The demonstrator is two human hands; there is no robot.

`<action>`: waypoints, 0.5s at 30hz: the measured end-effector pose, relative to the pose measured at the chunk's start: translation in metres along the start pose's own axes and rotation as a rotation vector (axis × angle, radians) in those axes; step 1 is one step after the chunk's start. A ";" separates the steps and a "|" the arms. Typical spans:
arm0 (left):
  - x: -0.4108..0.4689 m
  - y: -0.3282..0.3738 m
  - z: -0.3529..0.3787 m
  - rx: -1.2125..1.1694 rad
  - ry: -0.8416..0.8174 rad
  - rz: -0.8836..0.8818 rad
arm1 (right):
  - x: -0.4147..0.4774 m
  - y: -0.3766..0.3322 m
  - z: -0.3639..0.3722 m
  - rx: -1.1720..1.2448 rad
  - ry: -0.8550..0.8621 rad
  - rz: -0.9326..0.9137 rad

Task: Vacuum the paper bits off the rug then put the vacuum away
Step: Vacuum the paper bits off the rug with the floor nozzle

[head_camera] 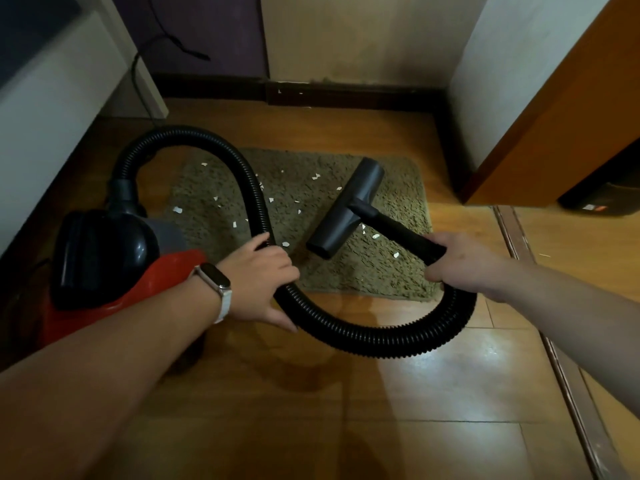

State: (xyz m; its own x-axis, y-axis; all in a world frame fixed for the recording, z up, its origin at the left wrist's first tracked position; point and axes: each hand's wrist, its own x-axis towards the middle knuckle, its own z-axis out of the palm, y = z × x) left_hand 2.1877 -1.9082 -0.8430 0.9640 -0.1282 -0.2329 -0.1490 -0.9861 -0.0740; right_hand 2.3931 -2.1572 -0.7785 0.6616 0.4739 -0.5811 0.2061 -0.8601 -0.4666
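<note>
Head view: both hands on the vacuum hose

Nearest me, the left hand (258,275), a watch (213,280) on its wrist, curls round the black hose (363,336). The right hand (460,265) is clamped on the rigid tube (398,230) at the hose's end. The red vacuum (114,258) sits at the left. Beyond, its nozzle (346,209) rests on the rug (398,271) among scattered paper bits (177,210).

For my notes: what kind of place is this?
Probably a room in a home: a shaggy rug on a wood-look floor, a red canister vacuum beside it, a wooden door at right.
</note>
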 end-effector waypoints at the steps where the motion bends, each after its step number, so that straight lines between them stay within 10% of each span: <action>1: 0.000 -0.006 0.000 0.023 -0.009 -0.012 | 0.000 0.000 -0.002 -0.012 0.004 -0.018; 15: -0.019 -0.024 0.009 -0.053 -0.154 -0.048 | 0.006 -0.003 -0.012 -0.362 0.033 -0.144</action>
State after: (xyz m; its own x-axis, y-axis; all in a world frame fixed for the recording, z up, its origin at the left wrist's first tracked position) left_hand 2.1710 -1.8814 -0.8458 0.9240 -0.0672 -0.3764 -0.0880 -0.9954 -0.0383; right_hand 2.4046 -2.1545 -0.7728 0.6287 0.5934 -0.5026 0.5356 -0.7990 -0.2733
